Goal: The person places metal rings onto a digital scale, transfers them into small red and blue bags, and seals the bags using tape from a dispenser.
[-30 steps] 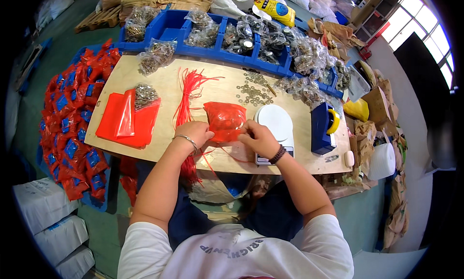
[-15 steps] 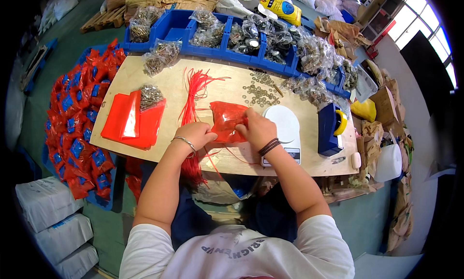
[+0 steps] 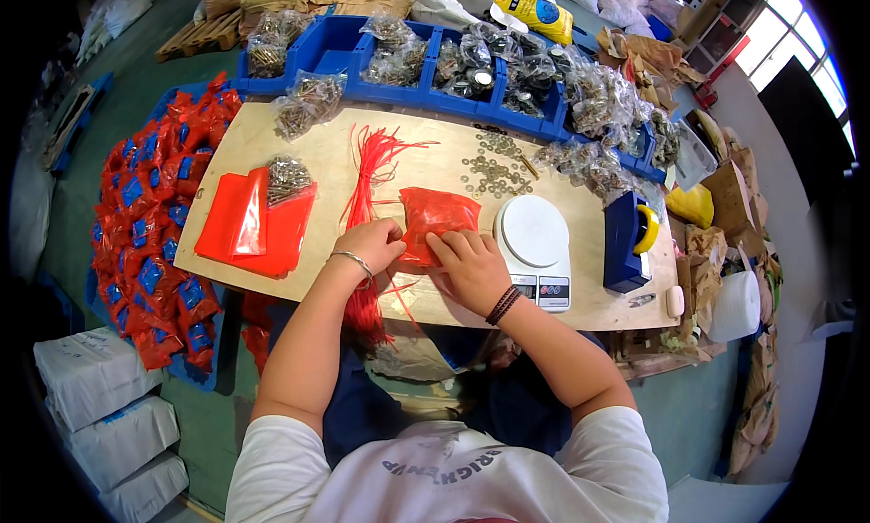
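Bright, glaring window (image 3: 787,50) upper right, curved edges

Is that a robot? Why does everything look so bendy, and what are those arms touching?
No robot here: those are a person's two bare arms. Every picture comes from one camera worn on that person's head, looking down; its wide lens bends straight edges. On the wooden table lie flat red plastic sheets, red strings, metal rings and a white scale, with a blue holder carrying a yellow roll further right. Blue bins with small clear bags stand along the far edge. The right hand rests its fingers on a red bag; the left hand is at its lower left corner, but I can't tell whether it's pinching.
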`<act>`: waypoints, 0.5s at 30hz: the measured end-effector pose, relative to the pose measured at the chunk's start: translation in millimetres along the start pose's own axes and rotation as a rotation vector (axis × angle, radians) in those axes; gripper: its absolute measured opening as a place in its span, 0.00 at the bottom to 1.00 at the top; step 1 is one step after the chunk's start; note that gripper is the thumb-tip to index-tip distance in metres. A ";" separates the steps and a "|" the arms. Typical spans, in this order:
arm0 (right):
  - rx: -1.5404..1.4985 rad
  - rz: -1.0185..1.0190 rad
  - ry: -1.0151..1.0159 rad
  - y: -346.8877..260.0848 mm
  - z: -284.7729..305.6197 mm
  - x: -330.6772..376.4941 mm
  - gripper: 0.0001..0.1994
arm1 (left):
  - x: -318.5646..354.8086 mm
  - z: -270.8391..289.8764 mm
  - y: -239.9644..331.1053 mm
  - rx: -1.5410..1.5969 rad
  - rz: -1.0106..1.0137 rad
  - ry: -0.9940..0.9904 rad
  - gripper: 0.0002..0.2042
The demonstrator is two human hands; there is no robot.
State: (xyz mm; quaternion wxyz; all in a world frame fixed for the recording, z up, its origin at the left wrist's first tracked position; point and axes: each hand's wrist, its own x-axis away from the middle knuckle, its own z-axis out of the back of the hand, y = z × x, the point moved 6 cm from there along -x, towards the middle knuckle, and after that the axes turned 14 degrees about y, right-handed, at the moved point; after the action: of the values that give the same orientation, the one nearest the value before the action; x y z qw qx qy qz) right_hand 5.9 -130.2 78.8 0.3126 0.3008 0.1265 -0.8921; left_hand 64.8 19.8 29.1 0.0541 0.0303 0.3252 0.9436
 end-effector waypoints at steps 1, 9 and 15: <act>0.017 0.005 -0.006 -2.4 -1.8 0.0 0.24 | -0.7 -2.1 -2.2 0.059 -0.035 0.021 0.10; 0.083 0.019 0.000 -2.9 -7.6 3.8 0.21 | -3.6 -12.0 2.3 0.056 -0.095 -0.115 0.06; -0.081 -0.006 -0.062 14.7 22.5 5.3 0.11 | 2.0 -6.1 -0.2 0.239 -0.064 -0.164 0.08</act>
State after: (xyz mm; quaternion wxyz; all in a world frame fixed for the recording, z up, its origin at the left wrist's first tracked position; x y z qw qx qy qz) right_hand 1.6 -153.4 92.7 0.3258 0.2599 0.1536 -0.8960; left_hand 62.3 16.5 24.2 0.1067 0.1029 0.4306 0.8903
